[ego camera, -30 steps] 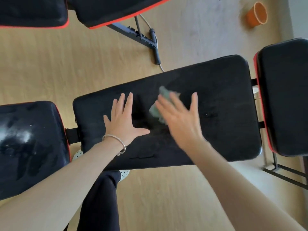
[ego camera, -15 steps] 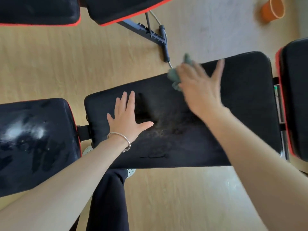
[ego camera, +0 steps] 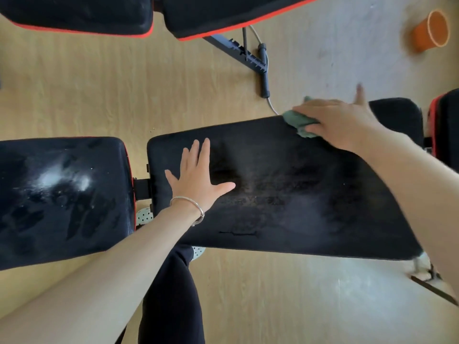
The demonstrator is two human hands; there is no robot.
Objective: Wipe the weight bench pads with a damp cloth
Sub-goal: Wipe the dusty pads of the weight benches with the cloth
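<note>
A long black bench pad [ego camera: 285,194] lies across the middle of the view, with dull damp streaks on it. My left hand [ego camera: 197,180] rests flat on its left part, fingers spread, a thin bangle on the wrist. My right hand [ego camera: 340,122] presses a grey-green cloth [ego camera: 299,122] onto the pad's far edge, fingers straight over it. Most of the cloth is hidden under the palm. A second black pad [ego camera: 62,194] with red piping sits to the left, marked with whitish smears.
Two more black, red-edged pads [ego camera: 223,13] fill the top edge, and another [ego camera: 447,125] shows at the right. A metal frame bar and cable [ego camera: 263,60] lie on the wooden floor beyond the pad. An orange cup [ego camera: 432,29] stands far right. My dark-clothed leg [ego camera: 173,294] is below.
My right hand has swept the cloth from the pad's middle to its far edge and further right. My left hand has stayed flat in place. The view has shifted left.
</note>
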